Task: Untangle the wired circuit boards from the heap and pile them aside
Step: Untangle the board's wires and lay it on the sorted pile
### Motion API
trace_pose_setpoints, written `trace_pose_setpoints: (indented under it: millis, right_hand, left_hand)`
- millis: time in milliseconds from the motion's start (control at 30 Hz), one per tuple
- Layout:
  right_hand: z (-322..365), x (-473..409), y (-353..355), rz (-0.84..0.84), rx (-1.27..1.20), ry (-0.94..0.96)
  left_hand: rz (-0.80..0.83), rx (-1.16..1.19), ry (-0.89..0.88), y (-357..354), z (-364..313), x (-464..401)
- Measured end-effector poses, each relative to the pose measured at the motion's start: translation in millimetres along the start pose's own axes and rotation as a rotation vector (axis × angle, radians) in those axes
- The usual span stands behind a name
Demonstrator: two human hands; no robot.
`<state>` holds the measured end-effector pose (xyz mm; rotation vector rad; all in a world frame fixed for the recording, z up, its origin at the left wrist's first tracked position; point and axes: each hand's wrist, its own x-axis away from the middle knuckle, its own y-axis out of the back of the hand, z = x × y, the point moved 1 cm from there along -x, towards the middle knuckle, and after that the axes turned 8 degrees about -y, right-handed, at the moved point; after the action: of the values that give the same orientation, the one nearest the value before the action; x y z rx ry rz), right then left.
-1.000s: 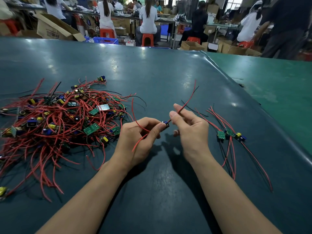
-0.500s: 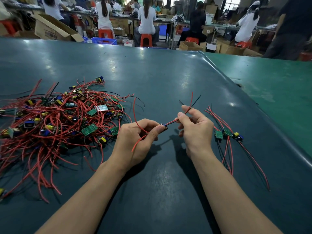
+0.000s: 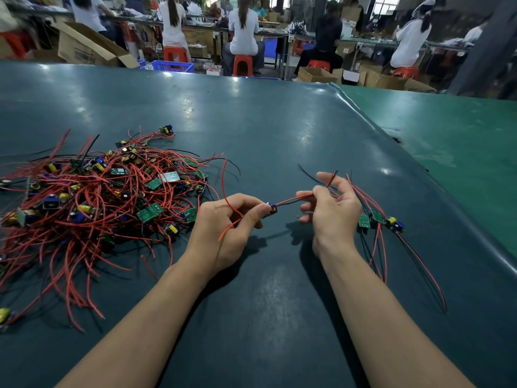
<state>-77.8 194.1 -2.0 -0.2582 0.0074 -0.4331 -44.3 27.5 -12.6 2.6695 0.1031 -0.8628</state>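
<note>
A heap of small green circuit boards tangled in red and black wires (image 3: 106,197) lies on the dark green table at the left. My left hand (image 3: 223,228) pinches one small board (image 3: 272,209) by its blue part, with a red wire looping over the fingers. My right hand (image 3: 333,211) pinches that board's red and black wires (image 3: 293,200), drawn out straight between the hands. A small pile of separated boards (image 3: 377,219) with wires trailing toward me lies just right of my right hand.
The dark green table (image 3: 265,141) ends in a raised edge at the right, beside a lighter green surface (image 3: 453,141). Behind the table, people sit on red stools among cardboard boxes and a blue crate (image 3: 172,65).
My right hand has slid to the right along the wires toward the separated pile, stretching them out from the board held in my left hand. The wire ends now stick up past my right fingers.
</note>
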Motion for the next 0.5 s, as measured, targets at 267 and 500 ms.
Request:
trace_pose_setpoints:
  millis: [267, 500]
  right_hand:
    - [-0.8, -2.6, 2.0, -0.018, 0.028, 0.064]
    - [2.1, 5.0, -7.4, 0.358, -0.015, -0.445]
  left_hand:
    - [-0.032, 0.011, -0.018, 1.2, -0.3, -0.5]
    - [-0.124, 0.032, -0.003, 2.2, 1.9, -2.3]
